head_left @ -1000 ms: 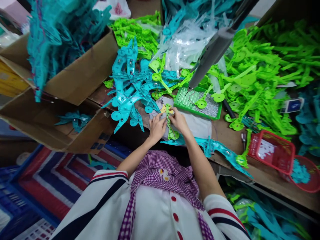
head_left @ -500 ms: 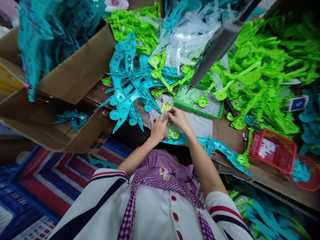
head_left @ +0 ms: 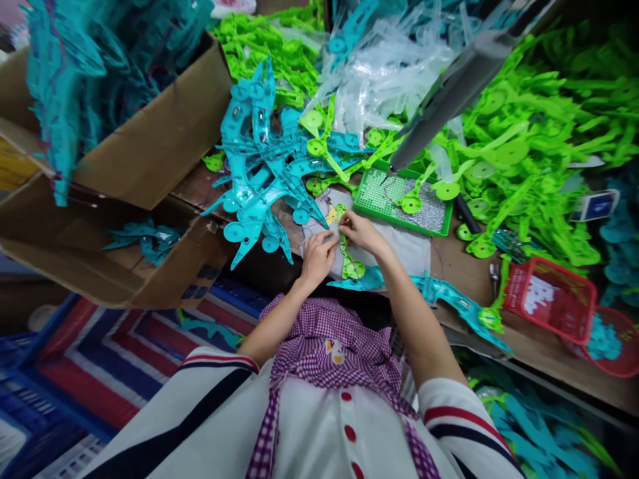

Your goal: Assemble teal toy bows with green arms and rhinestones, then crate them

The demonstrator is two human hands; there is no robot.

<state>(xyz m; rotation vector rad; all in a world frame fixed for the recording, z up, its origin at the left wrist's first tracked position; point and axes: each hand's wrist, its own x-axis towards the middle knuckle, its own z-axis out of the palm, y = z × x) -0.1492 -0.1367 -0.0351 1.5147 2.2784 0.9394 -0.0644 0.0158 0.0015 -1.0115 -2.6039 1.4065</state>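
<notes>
A slim lime-green plastic part [head_left: 352, 269] with a round end lies on a pale cloth [head_left: 407, 251] in front of me. My left hand [head_left: 319, 256] has its fingers closed against the part's left edge. Above its middle, my right hand [head_left: 363, 233] is bent in a pinch at the part; what sits between its fingertips is too small to make out. A thin dark wire seems to run along the part. Just below lies a turquoise plastic part [head_left: 462, 303] along the table edge.
A grey electric screwdriver [head_left: 444, 100] hangs over a green tray [head_left: 446, 229] of small metal pieces. Turquoise parts [head_left: 254, 173] are piled left, lime-green parts [head_left: 519, 146] right. Cardboard boxes [head_left: 164, 136] stand left; a red basket [head_left: 592, 309] sits at the right edge.
My right hand has drawn slightly apart from my left, so more of the lime-green part shows between them. The whole view has shifted a little.
</notes>
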